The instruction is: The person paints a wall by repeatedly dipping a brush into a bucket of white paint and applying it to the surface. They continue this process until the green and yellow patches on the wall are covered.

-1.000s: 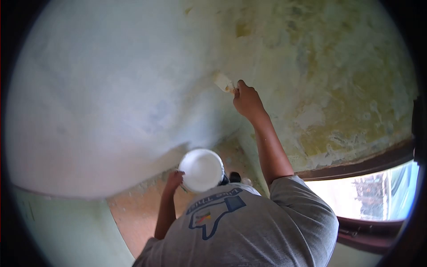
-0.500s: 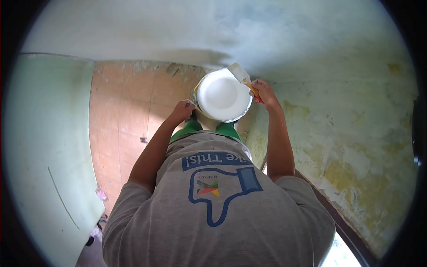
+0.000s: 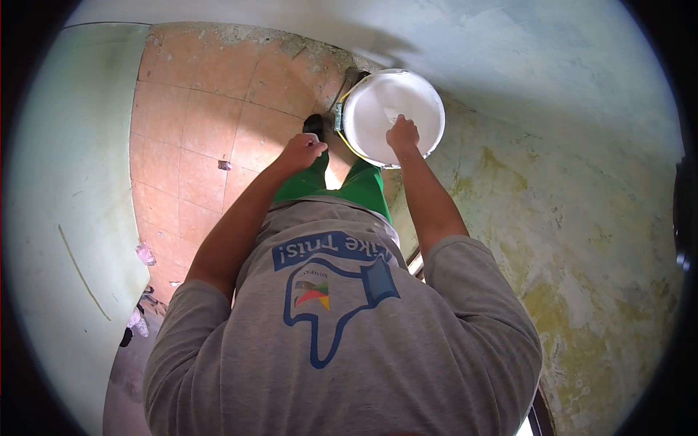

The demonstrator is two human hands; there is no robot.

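A white bucket [image 3: 367, 134] with a yellow handle stands in front of my legs, and white paint [image 3: 378, 94] shows inside it. My right hand [image 3: 403, 134] is over the bucket's opening, closed round the brush, whose handle is mostly hidden by the fingers and whose bristles I cannot make out against the white. My left hand [image 3: 302, 152] hangs to the left of the bucket, apart from it, with its fingers curled; whether anything small is in them is hidden.
A patchy green and yellow wall [image 3: 552, 240] rises at the right, and a pale green surface [image 3: 73, 182] at the left. Orange floor tiles [image 3: 211, 116] lie between. A small scrap [image 3: 225, 166] and a pink item [image 3: 145, 254] lie on the floor.
My right hand has moved from the bucket's right rim to over its opening, and the brush has gone down into it. The bucket appears higher and farther right in view.
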